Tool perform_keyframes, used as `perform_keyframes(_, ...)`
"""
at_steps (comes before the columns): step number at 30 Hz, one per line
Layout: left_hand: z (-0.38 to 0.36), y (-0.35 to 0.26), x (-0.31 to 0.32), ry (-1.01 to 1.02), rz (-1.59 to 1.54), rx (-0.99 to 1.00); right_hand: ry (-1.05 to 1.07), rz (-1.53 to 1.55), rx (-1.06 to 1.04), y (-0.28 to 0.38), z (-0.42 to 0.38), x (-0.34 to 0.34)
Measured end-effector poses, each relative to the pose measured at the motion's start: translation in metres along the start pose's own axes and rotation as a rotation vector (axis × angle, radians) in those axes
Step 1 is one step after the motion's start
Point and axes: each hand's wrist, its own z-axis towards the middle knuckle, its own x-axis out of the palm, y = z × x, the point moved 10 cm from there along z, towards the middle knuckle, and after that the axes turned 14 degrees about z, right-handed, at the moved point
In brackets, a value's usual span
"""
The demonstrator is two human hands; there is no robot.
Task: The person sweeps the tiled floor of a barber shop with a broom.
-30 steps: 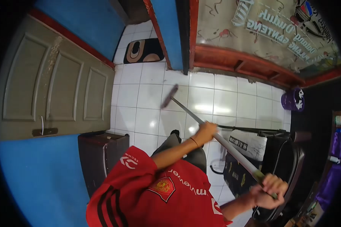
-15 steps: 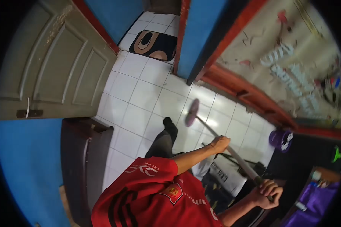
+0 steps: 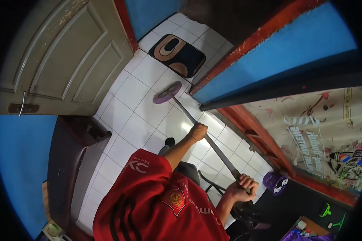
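Both my hands are closed around the long grey handle of a mop (image 3: pixel 222 154). My left hand (image 3: pixel 198 131) grips it partway down, nearer the mop head. At the top end, my right hand (image 3: pixel 244 188) is wrapped around the handle with its fingers curled. The flat purple mop head (image 3: pixel 167 92) lies on the white tiled floor (image 3: pixel 126 98), just short of a black and brown doormat (image 3: pixel 177 55). My red sleeve and shirt cover the lower middle of the view.
A grey-brown door (image 3: pixel 64 56) stands at the left, above a dark brown padded bench (image 3: pixel 66 160). Red-framed blue wall (image 3: pixel 285 56) and a printed banner (image 3: pixel 326 132) line the right. A purple bucket (image 3: pixel 275 183) stands at lower right, near green hangable tools (image 3: pixel 326 209).
The mop head has moved leftward and up the floor, towards the doormat. Both hands have shifted left with the handle, and the view has turned.
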Motion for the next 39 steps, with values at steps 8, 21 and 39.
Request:
perform_keyframes(8,0.033,0.011,-0.101,-0.293,-0.148,-0.028,0.215,0.081,0.038,-0.004,0.046,0.120)
perform_keyframes(21,-0.098,0.020,-0.234,-0.486,-0.300,-0.476,0.959,0.279,0.692,-0.022,0.008,0.330)
perform_keyframes(39,0.060,0.203,-0.220,-0.636,-0.196,-0.912,1.261,0.317,0.895,-0.260,0.090,0.422)
